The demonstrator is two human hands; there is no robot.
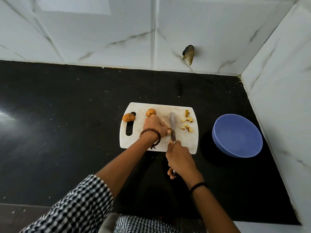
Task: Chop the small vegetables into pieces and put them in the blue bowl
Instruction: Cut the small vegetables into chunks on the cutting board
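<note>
A white cutting board (131,142) lies on the black counter. My left hand (155,126) holds a small orange-brown vegetable against the board; only a sliver of it (169,131) shows beside my fingers. My right hand (179,158) grips the handle of a knife (172,125), whose blade stands on the board right beside that vegetable. Two whole small vegetables sit at the board's far left, one (128,117) by the handle slot and one (150,112) just beyond my left hand. Several cut pieces (187,122) lie at the board's right side. The blue bowl (237,136) stands to the right of the board, with nothing visible inside.
White marble-look tiled walls rise behind the counter and along its right side, close to the bowl. A dark broken hole (188,53) marks the back wall. Bare black counter (67,115) stretches to the left of the board.
</note>
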